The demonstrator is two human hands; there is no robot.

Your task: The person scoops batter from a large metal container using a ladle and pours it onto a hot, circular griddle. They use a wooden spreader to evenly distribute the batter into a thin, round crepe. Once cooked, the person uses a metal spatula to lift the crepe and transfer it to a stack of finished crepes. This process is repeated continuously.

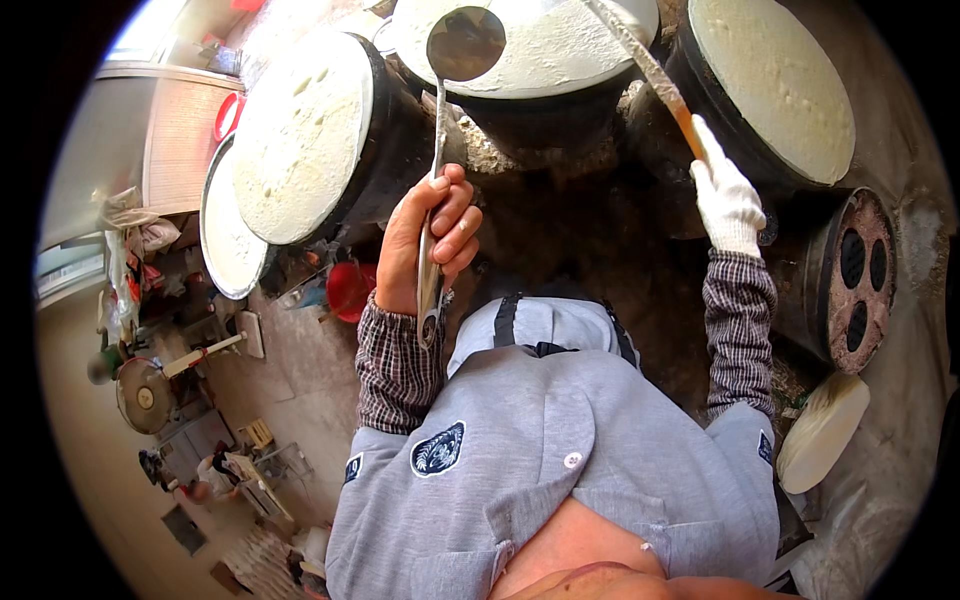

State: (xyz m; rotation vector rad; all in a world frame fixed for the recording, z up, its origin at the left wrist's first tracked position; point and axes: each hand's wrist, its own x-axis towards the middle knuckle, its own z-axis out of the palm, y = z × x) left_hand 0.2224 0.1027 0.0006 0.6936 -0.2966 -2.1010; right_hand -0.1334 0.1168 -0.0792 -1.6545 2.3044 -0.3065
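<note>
My bare left hand (429,236) is closed around the handle of a metal ladle (466,45). The ladle's round bowl overlaps the near edge of a middle griddle covered with a pale, creamy layer (555,56). A white knitted glove covers my right hand (726,196), which grips a long flat stick (654,73). Amber near the hand, the stick is coated in pale paste farther along, and its far end reaches over the middle griddle. To the left is another pale-coated round griddle (304,142) on a dark drum, and a third (772,90) stands to the right.
Lower right is a cylindrical stove (862,277) with dark openings in its top, near a pale rounded object (823,433). At left are another pale round surface (229,232), a red container (351,291) and a pedestal fan (145,396). A person (214,476) appears farther off.
</note>
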